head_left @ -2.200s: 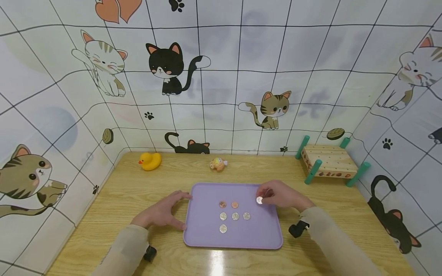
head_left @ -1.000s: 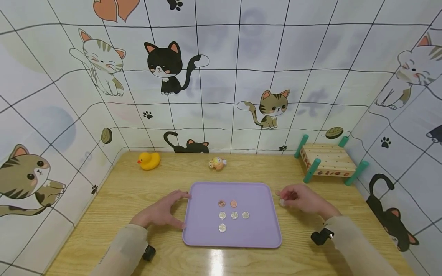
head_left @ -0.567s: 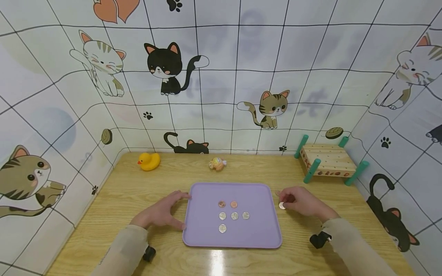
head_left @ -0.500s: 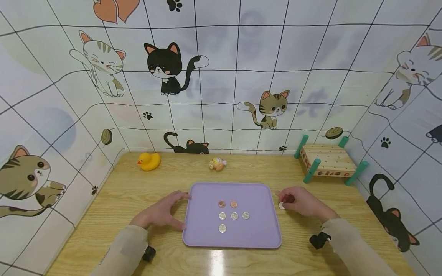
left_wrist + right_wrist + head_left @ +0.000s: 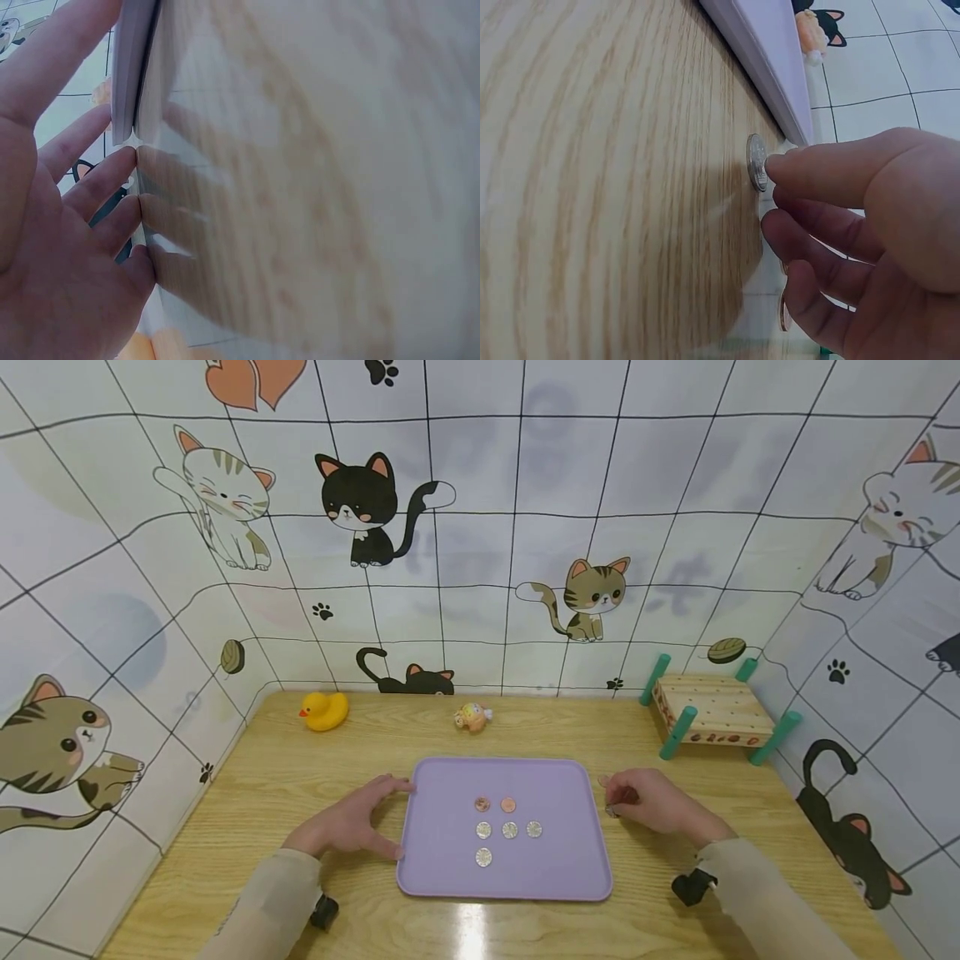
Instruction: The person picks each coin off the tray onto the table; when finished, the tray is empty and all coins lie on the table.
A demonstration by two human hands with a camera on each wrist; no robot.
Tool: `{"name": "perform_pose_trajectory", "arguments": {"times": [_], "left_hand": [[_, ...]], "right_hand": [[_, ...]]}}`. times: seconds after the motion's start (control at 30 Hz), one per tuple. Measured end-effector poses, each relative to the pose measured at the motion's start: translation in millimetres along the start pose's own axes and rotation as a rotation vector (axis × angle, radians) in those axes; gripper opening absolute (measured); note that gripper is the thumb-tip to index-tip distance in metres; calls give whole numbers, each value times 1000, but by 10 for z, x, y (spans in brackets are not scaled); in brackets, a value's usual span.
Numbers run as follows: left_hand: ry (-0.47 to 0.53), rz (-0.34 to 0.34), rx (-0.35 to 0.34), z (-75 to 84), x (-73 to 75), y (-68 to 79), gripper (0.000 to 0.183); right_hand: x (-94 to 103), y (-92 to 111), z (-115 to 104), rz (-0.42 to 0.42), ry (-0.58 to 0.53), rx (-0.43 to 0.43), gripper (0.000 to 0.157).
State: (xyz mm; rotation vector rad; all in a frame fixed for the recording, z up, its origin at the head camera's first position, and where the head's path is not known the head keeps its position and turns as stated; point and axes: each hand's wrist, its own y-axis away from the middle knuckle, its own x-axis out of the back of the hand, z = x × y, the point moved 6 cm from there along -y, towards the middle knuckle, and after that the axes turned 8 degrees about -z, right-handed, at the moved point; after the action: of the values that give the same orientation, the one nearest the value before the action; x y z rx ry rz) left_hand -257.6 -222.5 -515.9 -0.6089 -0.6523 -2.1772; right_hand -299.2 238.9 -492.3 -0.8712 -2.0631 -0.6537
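The tray (image 5: 555, 868) is plain lilac, its two far coins (image 5: 508, 805) coppery, its four nearer coins (image 5: 510, 830) silvery, like the coin (image 5: 757, 163) past its right edge. The tabletop (image 5: 375, 927) is honey-coloured with streaky grain; the duck (image 5: 325, 712) near its far-left corner, yellow (orange-beaked); the wall (image 5: 480, 618), white, black-gridded.

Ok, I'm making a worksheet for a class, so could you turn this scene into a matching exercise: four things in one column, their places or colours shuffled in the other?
Things
1. left hand
2. right hand
3. toy duck
4. tray

Places and colours
A. at a silver coin, outside the tray
B. purple, with six coins on it
C. at the tray's left edge
D. yellow, toward the far left of the table

Pairs: 1-C, 2-A, 3-D, 4-B
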Motion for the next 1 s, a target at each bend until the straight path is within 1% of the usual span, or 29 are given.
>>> {"name": "perform_pose_trajectory", "arguments": {"times": [0.2, 0.27, 0.37, 0.63, 0.8, 1.0], "left_hand": [[1, 0, 7, -3, -3, -3, 98], [1, 2, 8, -16, -3, -6, 98], [4, 5, 12, -30, -5, -8, 99], [17, -1, 9, -14, -8, -7, 98], [12, -2, 16, -8, -7, -3, 98], [11, -6, 22, -23, -8, -5, 98]], "right_hand": [[-2, 36, 37, -8, 6, -76, 8], [-6, 48, 54, -5, 16, -82, 9], [-16, 60, 68, 5, 23, -68, 11], [-33, 49, 80, 26, 24, -57, 8], [-28, 25, 98, 47, 20, -85, 6], [-33, -1, 122, 69, 19, -114, 8]]}}
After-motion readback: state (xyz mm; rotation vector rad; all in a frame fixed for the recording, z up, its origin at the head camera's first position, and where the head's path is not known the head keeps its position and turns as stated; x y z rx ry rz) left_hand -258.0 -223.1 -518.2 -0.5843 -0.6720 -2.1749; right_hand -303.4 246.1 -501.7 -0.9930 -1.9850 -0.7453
